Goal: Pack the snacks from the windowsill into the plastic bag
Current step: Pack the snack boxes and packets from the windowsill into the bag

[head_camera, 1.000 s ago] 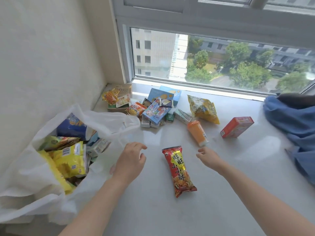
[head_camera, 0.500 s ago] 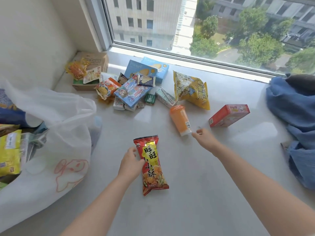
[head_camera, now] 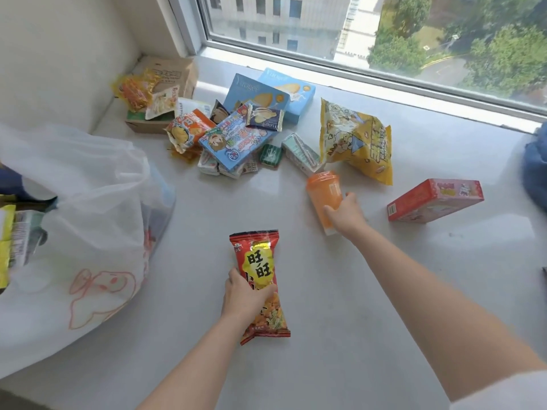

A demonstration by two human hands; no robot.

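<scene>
Both your hands have closed in: left hand (head_camera: 244, 297) grips the red packet (head_camera: 260, 279), right hand (head_camera: 344, 216) seemingly wraps the orange cup (head_camera: 321, 192). Lift both together into the bag (head_camera: 88, 232).

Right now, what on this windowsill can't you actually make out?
Head view only:
- Plastic bag: cut off by the left edge, and its cloudy film blurs the contents.
- Orange bottle: lower end covered by the right hand.
- Blue cloth: mostly beyond the right edge.
- Small packets: buried under the blue box.

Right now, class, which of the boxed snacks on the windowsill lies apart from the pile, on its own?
The red box, alone to the right of the right hand. The two light blue boxes lie overlapping in the pile by the window.
</scene>
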